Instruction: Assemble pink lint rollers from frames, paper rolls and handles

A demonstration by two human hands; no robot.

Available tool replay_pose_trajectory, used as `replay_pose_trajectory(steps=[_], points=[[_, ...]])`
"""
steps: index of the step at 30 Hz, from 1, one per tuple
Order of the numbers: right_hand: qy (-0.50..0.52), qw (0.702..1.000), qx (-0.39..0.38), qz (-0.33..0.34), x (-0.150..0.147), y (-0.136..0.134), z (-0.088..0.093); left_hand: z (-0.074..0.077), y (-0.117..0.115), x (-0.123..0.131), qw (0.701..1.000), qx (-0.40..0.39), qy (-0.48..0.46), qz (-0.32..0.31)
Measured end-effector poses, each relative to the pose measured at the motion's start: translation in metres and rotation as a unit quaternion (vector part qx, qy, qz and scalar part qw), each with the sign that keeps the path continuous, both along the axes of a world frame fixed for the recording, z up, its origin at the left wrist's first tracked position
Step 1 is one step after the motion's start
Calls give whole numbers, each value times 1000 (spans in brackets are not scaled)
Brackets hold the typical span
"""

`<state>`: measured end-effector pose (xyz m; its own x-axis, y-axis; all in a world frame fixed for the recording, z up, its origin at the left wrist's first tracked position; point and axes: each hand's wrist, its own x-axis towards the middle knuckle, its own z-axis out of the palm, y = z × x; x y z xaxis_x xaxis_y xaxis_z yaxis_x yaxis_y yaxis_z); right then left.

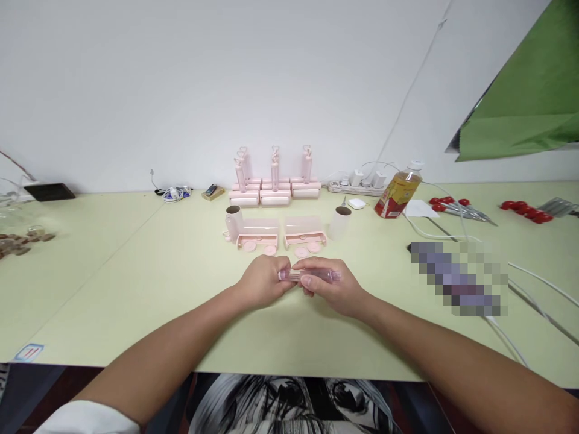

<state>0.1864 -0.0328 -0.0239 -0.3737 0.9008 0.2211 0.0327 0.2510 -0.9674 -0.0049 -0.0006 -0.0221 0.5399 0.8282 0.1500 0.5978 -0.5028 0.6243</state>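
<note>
A translucent pink tube-shaped handle (pixel 319 275) lies level between my two hands, just above the table's front half. My left hand (pixel 266 281) is closed round its left end, and my right hand (pixel 338 286) wraps its right part with the thumb along the front. Just beyond the hands are two pink roller housings with clear covers, the left housing (pixel 257 235) and the right housing (pixel 306 234). Pink round end caps (pixel 301 252) lie in front of them. A white adhesive roll (pixel 234 224) stands at the left, another roll (pixel 340 223) at the right.
Several assembled pink lint rollers (pixel 275 198) stand at the back by the wall. To the right are a power strip (pixel 357 188), a drink bottle (pixel 398 191), red-handled tools (pixel 456 207) and a blurred-out object (pixel 455 280) with cables. A coiled white cable (pixel 176 193) lies back left.
</note>
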Motion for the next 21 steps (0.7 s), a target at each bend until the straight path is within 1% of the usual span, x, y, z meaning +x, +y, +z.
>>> replay_pose_trajectory(steps=[4,6,7,8,9,10,12,14,15,16,18,21], points=[[-39,994,104,22,6,-2,5,-1,0,-1,995,-54,-79,-42],[-21,990,132,34,10,-3,7,0,2,-3,983,-102,-141,-61],[-9,990,139,30,12,-4,9,1,4,-4,975,-120,-175,-59],[0,989,144,15,16,-4,12,2,7,-7,969,-128,-207,-47],[3,988,151,-14,21,-2,15,3,10,-10,965,-123,-229,-28],[-5,986,159,-55,26,0,19,4,13,-13,965,-107,-238,-5],[-42,970,175,-165,41,9,28,4,19,-19,970,-73,-231,25],[-102,941,164,-279,58,24,36,2,22,-23,972,-71,-223,16],[-147,926,143,-318,67,32,38,0,22,-24,971,-79,-227,2],[-194,912,122,-339,75,40,40,-3,22,-25,968,-88,-236,-14],[-285,893,85,-337,90,54,38,-6,19,-24,964,-94,-244,-41],[-375,869,32,-320,101,68,26,-5,13,-21,975,-81,-202,-55]])
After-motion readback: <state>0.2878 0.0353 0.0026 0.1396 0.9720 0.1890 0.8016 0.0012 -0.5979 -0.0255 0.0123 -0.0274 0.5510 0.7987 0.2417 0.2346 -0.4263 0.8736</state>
